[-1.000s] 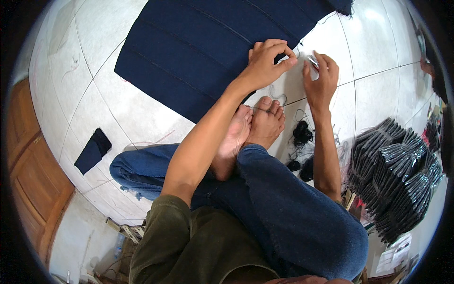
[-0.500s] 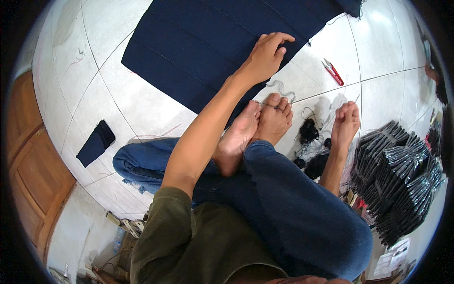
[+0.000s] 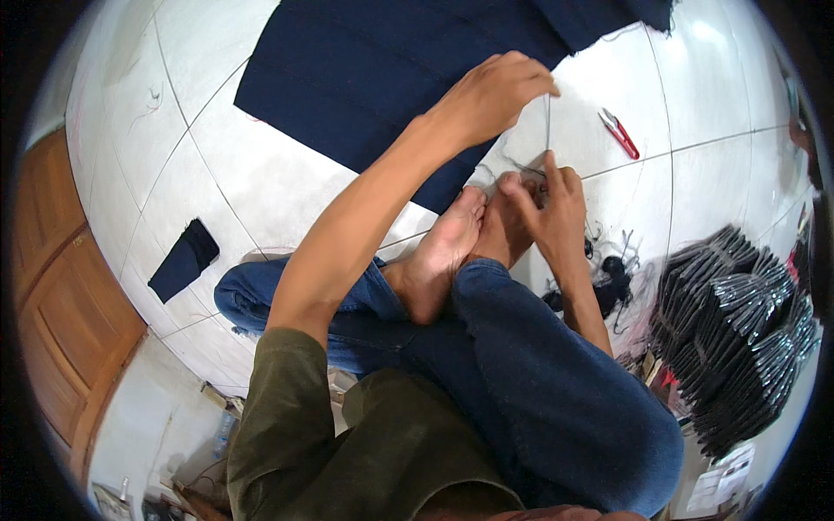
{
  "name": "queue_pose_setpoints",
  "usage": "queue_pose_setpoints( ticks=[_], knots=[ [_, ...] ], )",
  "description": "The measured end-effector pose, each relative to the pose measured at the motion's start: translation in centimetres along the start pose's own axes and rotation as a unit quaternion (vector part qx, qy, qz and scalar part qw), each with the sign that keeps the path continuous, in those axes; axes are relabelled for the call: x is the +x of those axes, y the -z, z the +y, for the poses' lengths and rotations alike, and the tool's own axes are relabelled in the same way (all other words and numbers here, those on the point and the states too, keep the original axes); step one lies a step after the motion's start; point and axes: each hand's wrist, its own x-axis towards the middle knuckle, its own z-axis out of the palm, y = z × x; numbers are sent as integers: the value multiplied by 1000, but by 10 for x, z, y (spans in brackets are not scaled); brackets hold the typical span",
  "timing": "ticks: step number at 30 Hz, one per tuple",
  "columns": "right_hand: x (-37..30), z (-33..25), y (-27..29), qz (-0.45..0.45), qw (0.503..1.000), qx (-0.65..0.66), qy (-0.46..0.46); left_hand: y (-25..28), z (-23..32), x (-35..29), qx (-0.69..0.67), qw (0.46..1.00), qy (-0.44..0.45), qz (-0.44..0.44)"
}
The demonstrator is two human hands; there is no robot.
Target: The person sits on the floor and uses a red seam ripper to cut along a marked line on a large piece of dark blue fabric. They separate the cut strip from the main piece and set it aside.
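My left hand [image 3: 514,87] is above the right edge of a dark navy cloth [image 3: 347,95] spread on the floor. Its fingertips are pinched on a thin grey thread [image 3: 548,122], which runs down toward my right hand. My right hand [image 3: 563,213] is at the toes of my bare foot, its thumb and index finger spread apart. The thread's lower end meets the index fingertip, and I cannot make out whether anything lies between the other fingers. More loose thread curls beside the toes. A pair of red-handled thread snips [image 3: 619,135] lies on the tiles to the right.
Dark thread tangles [image 3: 615,282] lie right of my right forearm. Beyond them is a heap of black bundled packs [image 3: 734,339]. A small folded navy cloth piece [image 3: 184,260] lies at the left, near a wooden door [image 3: 74,304]. My crossed legs [image 3: 556,391] fill the near middle.
My right hand has come left from beside the thread tangles to my toes. My left hand has closed its fingers and now draws up a thread. The head view has shifted slightly.
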Motion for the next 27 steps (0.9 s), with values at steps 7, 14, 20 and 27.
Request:
queue_pose_setpoints(
  ticks=[7,14,20,27],
  knots=[
    [-1,-26,-17,11,992,-120,35,-1,30,-44,-14,997,68,15],
    [34,-13,-15,-37,993,25,113,14,35,-55,-42,996,77,-33],
    [36,-31,54,-198,935,291,-52,0,42,-58,15,998,13,-63],
    [115,-29,26,-8,891,419,176,0,73,-41,-53,977,91,183]
  ],
)
